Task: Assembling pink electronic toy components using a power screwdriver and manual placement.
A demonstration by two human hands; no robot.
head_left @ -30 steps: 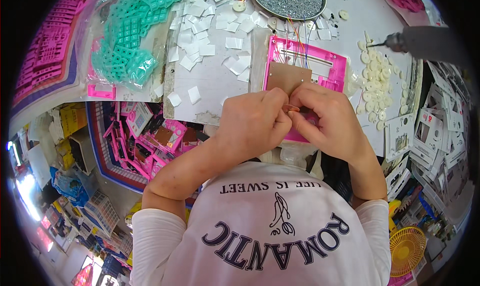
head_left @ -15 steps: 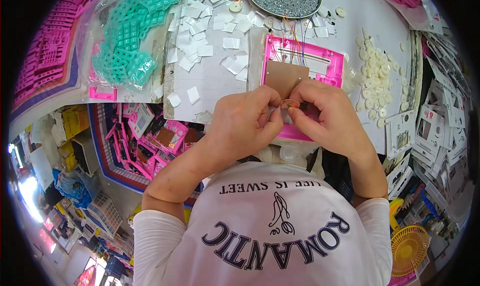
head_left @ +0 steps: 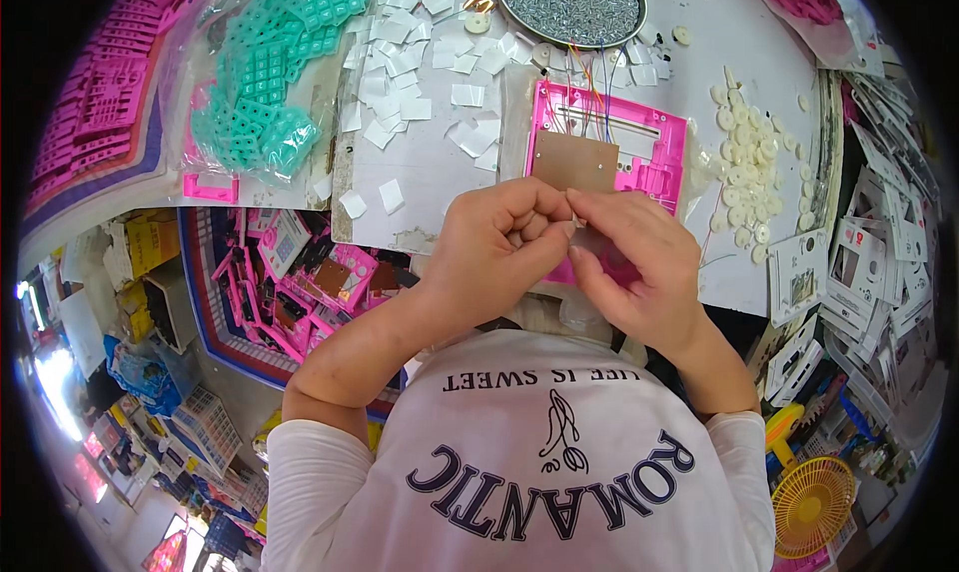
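Both hands meet near the centre of the frame, over the near edge of an open pink case, probably to keep fine finger work close to the body and in sight. The left hand is narrow, fingers curled and thumb drawn toward the forefinger; a tiny bit shows at its tips, too small to name, and I cannot tell whether it is pinched. The right hand is partly open, forefinger reaching to that spot while the thumb stands apart below. A brown board lies over the case's left part, just above the hands, with thin wires fanning up the frame, seemingly laid clear of the fingers. Screws in a round dish at top centre, white squares upper left of centre and cream discs at upper right surround the case, presumably for easy reach.
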